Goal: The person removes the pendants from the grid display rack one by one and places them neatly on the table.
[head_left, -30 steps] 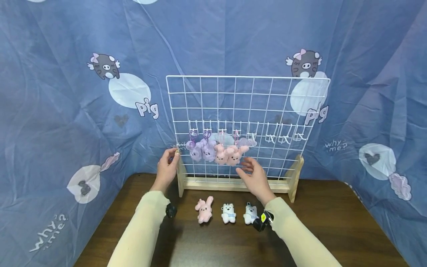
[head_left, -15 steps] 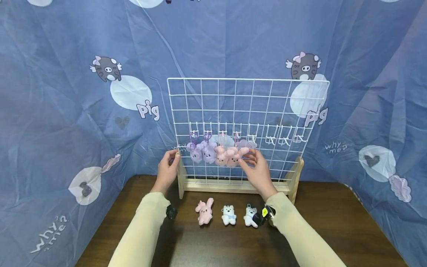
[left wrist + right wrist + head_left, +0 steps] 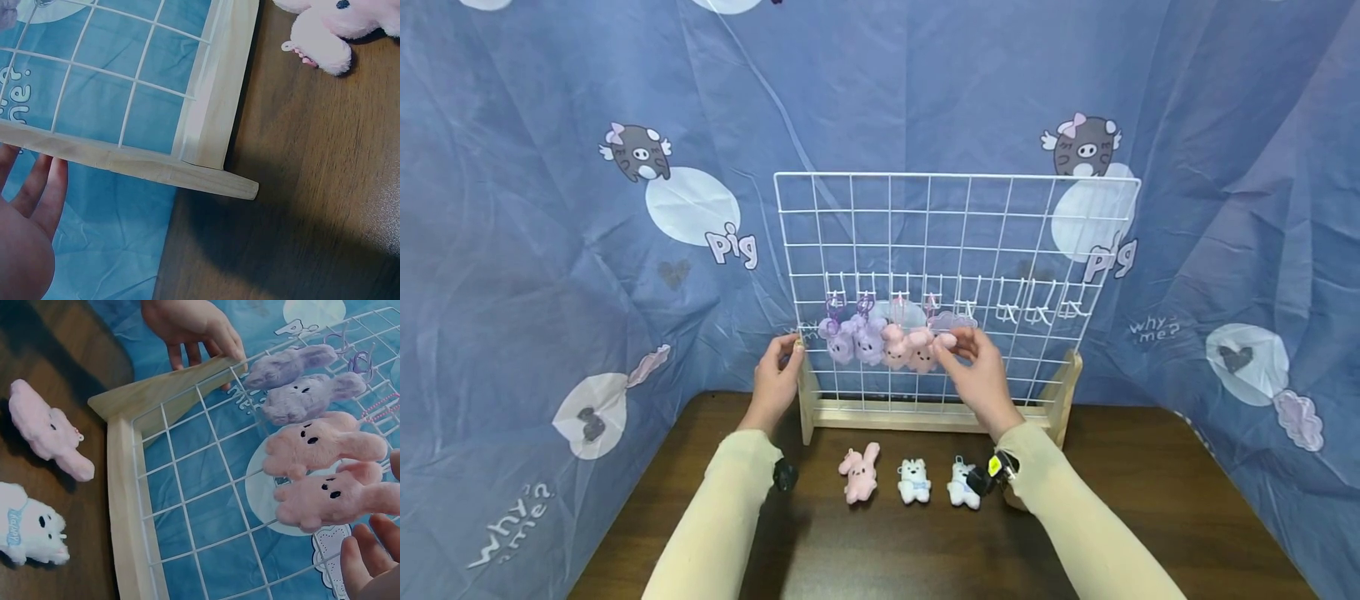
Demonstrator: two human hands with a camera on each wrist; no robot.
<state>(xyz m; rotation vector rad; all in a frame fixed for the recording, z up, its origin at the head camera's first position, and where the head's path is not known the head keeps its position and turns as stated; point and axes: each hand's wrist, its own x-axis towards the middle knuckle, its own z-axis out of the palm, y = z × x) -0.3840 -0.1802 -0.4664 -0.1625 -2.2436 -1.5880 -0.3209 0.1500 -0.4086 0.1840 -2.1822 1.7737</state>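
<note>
My left hand grips the wooden left upright of a white wire grid rack. In the left wrist view its fingers reach behind the wood; the thumb is hidden there. With thumb and fingers, my right hand pinches the ear of the rightmost hanging pink bunny plush keychain. Left of that hang another pink bunny plush and two purple plush keychains, all on hooks. In the right wrist view the pinched ear runs out of frame beside my fingers.
On the brown table, before the rack, lie a pink bunny plush and two white plush keychains, one in the middle and one partly behind the right wrist camera. Several bare hooks line the grid's right side. Blue printed cloth surrounds everything.
My right hand has moved up to the rightmost pink bunny plush and taken its ear between thumb and fingers. My left hand stays on the wooden upright.
</note>
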